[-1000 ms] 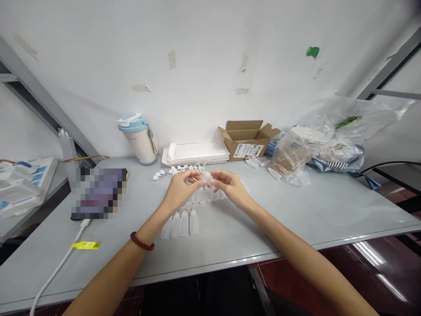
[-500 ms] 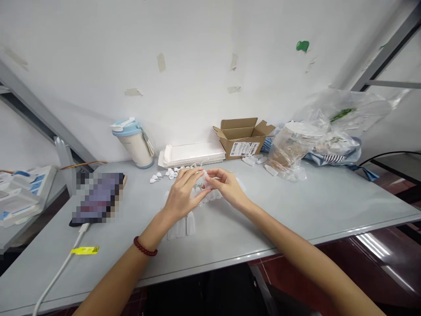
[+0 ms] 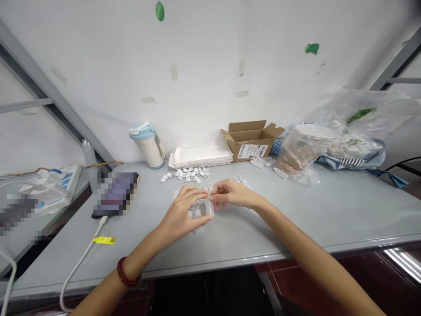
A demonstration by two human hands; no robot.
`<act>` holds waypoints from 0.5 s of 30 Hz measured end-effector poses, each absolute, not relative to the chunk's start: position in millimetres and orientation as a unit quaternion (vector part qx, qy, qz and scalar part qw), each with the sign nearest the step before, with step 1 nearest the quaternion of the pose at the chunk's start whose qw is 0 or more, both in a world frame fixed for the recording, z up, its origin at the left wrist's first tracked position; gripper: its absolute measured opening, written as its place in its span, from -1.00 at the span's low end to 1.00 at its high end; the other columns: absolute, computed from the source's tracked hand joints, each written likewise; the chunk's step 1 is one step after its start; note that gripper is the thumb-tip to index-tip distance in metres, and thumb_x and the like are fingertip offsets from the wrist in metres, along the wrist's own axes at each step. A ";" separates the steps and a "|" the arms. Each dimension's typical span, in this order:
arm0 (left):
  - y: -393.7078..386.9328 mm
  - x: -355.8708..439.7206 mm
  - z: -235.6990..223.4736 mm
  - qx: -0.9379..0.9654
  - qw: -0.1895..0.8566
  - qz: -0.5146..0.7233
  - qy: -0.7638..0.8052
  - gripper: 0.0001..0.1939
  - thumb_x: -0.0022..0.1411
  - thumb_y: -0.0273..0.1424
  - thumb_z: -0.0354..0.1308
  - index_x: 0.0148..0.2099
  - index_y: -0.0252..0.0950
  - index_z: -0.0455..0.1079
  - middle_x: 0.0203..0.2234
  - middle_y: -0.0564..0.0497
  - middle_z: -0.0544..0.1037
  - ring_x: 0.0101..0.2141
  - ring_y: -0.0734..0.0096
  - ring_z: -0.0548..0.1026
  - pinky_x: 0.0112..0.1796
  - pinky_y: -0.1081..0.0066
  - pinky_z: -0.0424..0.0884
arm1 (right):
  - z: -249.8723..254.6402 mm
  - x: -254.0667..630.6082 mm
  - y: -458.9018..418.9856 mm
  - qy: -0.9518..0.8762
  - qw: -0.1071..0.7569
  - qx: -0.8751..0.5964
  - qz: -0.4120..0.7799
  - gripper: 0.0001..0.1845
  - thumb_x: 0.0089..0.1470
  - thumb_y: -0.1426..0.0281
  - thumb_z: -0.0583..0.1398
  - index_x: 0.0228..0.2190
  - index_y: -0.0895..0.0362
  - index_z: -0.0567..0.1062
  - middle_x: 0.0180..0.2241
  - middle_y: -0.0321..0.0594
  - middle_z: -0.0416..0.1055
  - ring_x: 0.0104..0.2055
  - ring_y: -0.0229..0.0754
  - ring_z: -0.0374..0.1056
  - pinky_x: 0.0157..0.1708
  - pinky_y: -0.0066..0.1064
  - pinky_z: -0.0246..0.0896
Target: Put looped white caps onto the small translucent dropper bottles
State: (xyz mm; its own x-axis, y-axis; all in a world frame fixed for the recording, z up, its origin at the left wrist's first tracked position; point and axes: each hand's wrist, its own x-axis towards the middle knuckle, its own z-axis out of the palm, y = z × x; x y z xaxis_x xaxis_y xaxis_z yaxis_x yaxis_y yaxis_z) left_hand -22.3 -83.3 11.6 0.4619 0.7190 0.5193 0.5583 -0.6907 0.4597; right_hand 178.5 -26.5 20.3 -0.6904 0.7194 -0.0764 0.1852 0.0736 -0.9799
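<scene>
Both my hands meet over a row of small translucent white plastic bottles (image 3: pixel 200 211) lying on the grey table (image 3: pixel 296 219). My left hand (image 3: pixel 184 214), with a red bead bracelet at the wrist, lies over the row with its fingers curled on one small bottle. My right hand (image 3: pixel 230 194) pinches the top of that same bottle between thumb and fingertips. A scatter of small white caps (image 3: pixel 186 174) lies just beyond the hands.
A blue-lidded cup (image 3: pixel 148 146), a stack of white trays (image 3: pixel 200 156) and an open cardboard box (image 3: pixel 251 139) stand along the wall. Crumpled plastic bags (image 3: pixel 332 136) fill the back right. A phone (image 3: pixel 115 194) with a white cable (image 3: pixel 79 267) lies at left.
Both hands have come down from above the table to the row of bottles. The camera has shifted, so everything sits further right in view.
</scene>
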 end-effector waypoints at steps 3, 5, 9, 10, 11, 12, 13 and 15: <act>-99.5 -27.5 5.1 0.853 0.155 0.317 0.385 -0.59 0.03 -0.35 0.31 -0.04 -0.26 0.39 -0.12 -0.10 0.53 -0.08 0.17 0.36 -0.08 0.16 0.39 | 22.6 179.6 -28.9 -0.722 0.105 -0.291 0.619 -0.72 -0.07 0.24 0.28 -0.45 0.23 0.48 -0.50 -0.24 0.46 -0.49 -0.30 0.41 -0.56 -0.51 0.22; -105.7 -28.4 1.8 0.853 0.184 0.290 0.393 -0.61 0.04 -0.35 0.30 -0.05 -0.24 0.39 -0.12 -0.09 0.52 -0.07 0.16 0.36 -0.08 0.17 0.39 | 22.6 179.2 -30.1 -0.725 0.047 -0.282 0.626 -0.76 -0.08 0.27 0.28 -0.48 0.23 0.48 -0.52 -0.26 0.45 -0.51 -0.31 0.39 -0.56 -0.52 0.21; -107.5 -27.7 -1.5 0.856 0.217 0.256 0.393 -0.64 0.04 -0.35 0.29 -0.08 -0.22 0.41 -0.14 -0.07 0.52 -0.06 0.15 0.33 -0.08 0.17 0.38 | 20.8 178.5 -31.1 -0.738 -0.024 -0.283 0.612 -0.80 -0.08 0.31 0.28 -0.48 0.21 0.49 -0.59 -0.32 0.42 -0.54 -0.34 0.36 -0.60 -0.56 0.19; -106.7 -27.7 -2.0 0.858 0.217 0.252 0.391 -0.65 0.04 -0.36 0.28 -0.08 -0.23 0.41 -0.14 -0.08 0.52 -0.06 0.15 0.33 -0.08 0.16 0.38 | 20.5 178.7 -31.0 -0.743 -0.032 -0.284 0.605 -0.81 -0.07 0.31 0.27 -0.48 0.21 0.49 -0.59 -0.32 0.41 -0.55 -0.35 0.35 -0.61 -0.57 0.18; -105.8 -27.9 -2.4 0.860 0.214 0.249 0.391 -0.66 0.04 -0.36 0.28 -0.08 -0.23 0.41 -0.14 -0.08 0.52 -0.06 0.14 0.32 -0.08 0.16 0.38 | 20.4 179.0 -30.8 -0.747 -0.036 -0.285 0.600 -0.81 -0.06 0.31 0.26 -0.47 0.21 0.50 -0.59 -0.32 0.41 -0.56 -0.36 0.34 -0.62 -0.57 0.16; -105.0 -28.4 -2.9 0.862 0.209 0.247 0.391 -0.66 0.04 -0.36 0.27 -0.09 -0.24 0.41 -0.14 -0.08 0.52 -0.06 0.14 0.32 -0.08 0.16 0.37 | 20.5 179.3 -30.6 -0.749 -0.038 -0.285 0.596 -0.82 -0.05 0.31 0.25 -0.46 0.21 0.50 -0.58 -0.32 0.42 -0.57 -0.36 0.33 -0.64 -0.58 0.15; -104.3 -29.1 -3.5 0.863 0.204 0.245 0.392 -0.66 0.05 -0.37 0.26 -0.08 -0.25 0.40 -0.14 -0.09 0.52 -0.06 0.14 0.32 -0.07 0.16 0.37 | 20.6 179.5 -30.3 -0.750 -0.038 -0.287 0.594 -0.82 -0.04 0.31 0.24 -0.46 0.21 0.50 -0.58 -0.32 0.42 -0.59 -0.37 0.33 -0.65 -0.58 0.14; -103.3 -31.0 -5.0 0.865 0.194 0.241 0.395 -0.66 0.05 -0.37 0.26 -0.08 -0.27 0.39 -0.14 -0.09 0.51 -0.06 0.14 0.31 -0.07 0.16 0.37 | 20.6 179.7 -29.9 -0.750 -0.036 -0.294 0.592 -0.82 -0.04 0.32 0.24 -0.45 0.21 0.49 -0.57 -0.32 0.41 -0.60 -0.37 0.32 -0.66 -0.58 0.12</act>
